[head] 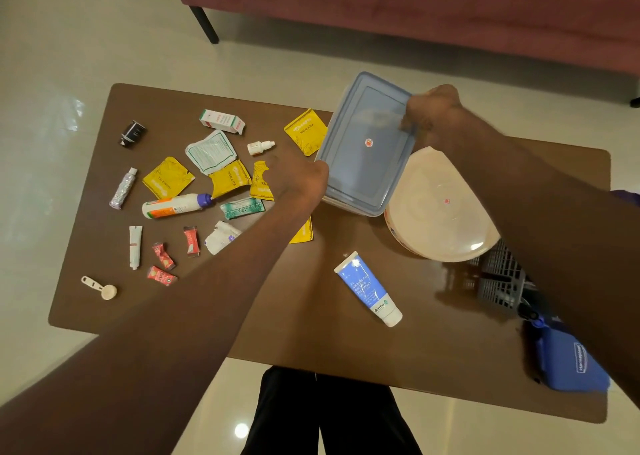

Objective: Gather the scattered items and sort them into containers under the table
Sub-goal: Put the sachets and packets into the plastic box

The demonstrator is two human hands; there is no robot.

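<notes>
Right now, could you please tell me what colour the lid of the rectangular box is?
Translucent blue, on the rectangular box; clearest in the head view.

Glossy pale floor (62,56), seemingly maroon sofa (415,7).

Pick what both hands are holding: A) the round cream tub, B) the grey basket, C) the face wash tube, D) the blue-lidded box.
D: the left hand and right hand grip opposite edges of the blue-lidded box; nothing else is being held.
</notes>
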